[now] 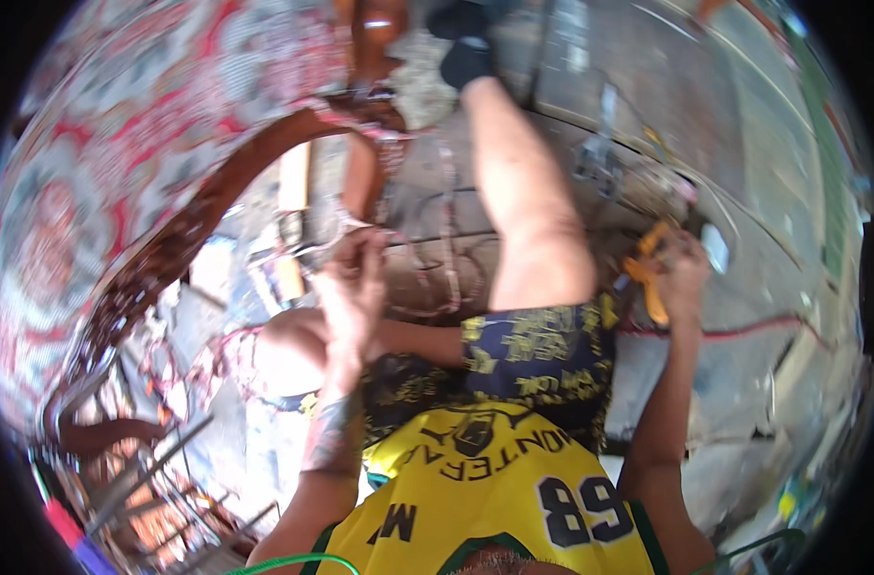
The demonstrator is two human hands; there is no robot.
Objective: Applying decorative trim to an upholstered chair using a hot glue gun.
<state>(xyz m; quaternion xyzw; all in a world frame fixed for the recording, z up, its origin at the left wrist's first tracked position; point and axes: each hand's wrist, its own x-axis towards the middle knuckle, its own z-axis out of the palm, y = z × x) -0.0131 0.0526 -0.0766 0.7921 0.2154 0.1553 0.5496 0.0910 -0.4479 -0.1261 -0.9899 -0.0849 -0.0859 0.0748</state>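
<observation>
My left hand (353, 283) is raised in front of the curved, carved wooden frame (216, 172) of a padded seat. Its fingers are pinched together, with something pale and thin at their tips that is too blurred to name. Over on the right, my right hand (683, 273) is closed around an orange-handled hand tool (653, 287), its kind smeared by motion. A thin pinkish trim strip (448, 192) hangs in a loop between my left hand and my outstretched leg.
Red and grey patterned upholstery (101, 192) fills the left. Metal tools (602, 144) lie on the floor beyond my right hand, near a tangle of cord (659, 187). A red cord (744, 332) crosses the floor at right. Thin rods (154, 470) stick up at the lower left.
</observation>
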